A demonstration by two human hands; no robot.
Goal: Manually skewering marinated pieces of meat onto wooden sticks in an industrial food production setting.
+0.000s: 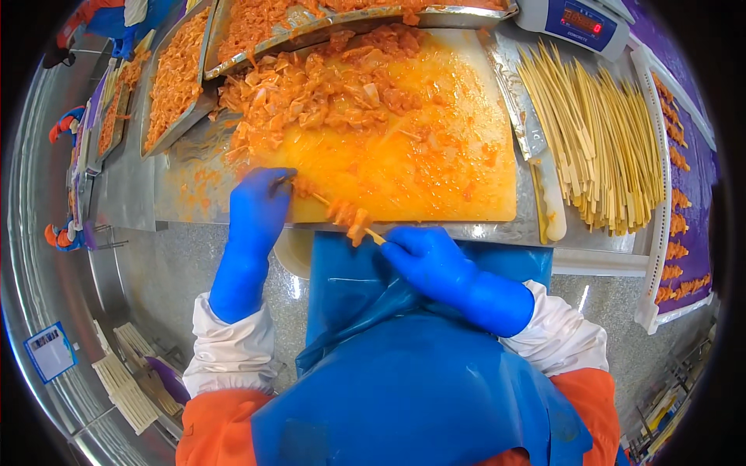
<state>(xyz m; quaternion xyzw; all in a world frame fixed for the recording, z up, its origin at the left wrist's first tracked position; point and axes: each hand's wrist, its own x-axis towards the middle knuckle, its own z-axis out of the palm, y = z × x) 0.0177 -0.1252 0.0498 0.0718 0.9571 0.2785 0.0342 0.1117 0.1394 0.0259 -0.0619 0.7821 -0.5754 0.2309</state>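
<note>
My right hand (435,266), in a blue glove, grips the flat end of a wooden skewer (375,236) just in front of the cutting board's near edge. Chunks of orange, marinated raw meat (351,218) are threaded on the skewer, whose thin end points left. My left hand (260,206), gloved in blue too, is closed at the near left of the board, its fingertips pinching a piece of meat (304,187) by the skewer's tip. Beyond the hands, a heap of the same meat (311,93) covers the far left of the yellow, sauce-wet cutting board (466,171).
Metal trays of meat (175,74) stand at the far left and behind the board. Right of it lie a white-handled knife (552,202) and a pile of bare skewers (594,140). A scale (579,25) stands behind them. Finished skewers lie on a purple-lined tray (703,225) at far right.
</note>
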